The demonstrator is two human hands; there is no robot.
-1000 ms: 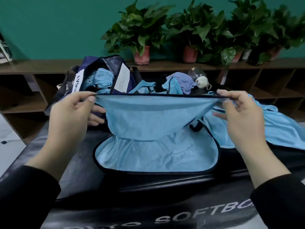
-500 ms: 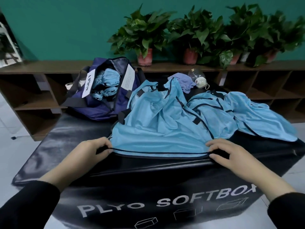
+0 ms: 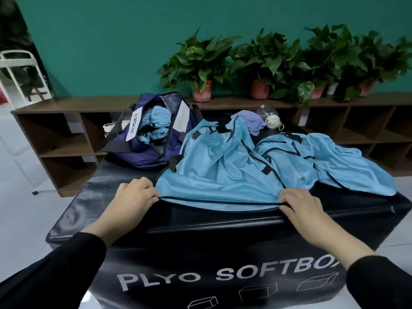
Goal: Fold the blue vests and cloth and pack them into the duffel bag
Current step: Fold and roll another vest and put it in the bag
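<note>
A light blue vest with black trim lies spread on the black soft box. My left hand pinches the left end of its near hem, and my right hand pinches the right end, pulling the hem taut near the box's front edge. More blue vests lie crumpled to the right. A navy duffel bag stands open at the back left with rolled blue vests inside. A lilac cloth sits bunched behind the vests.
A clear round bottle with a white cap lies behind the vests. A low brown shelf unit runs along the teal wall, with potted plants on top. A white metal rack stands at far left.
A second ago I held the vest's hem up in the air; both hands have brought it down toward me and laid the vest flat on the box.
</note>
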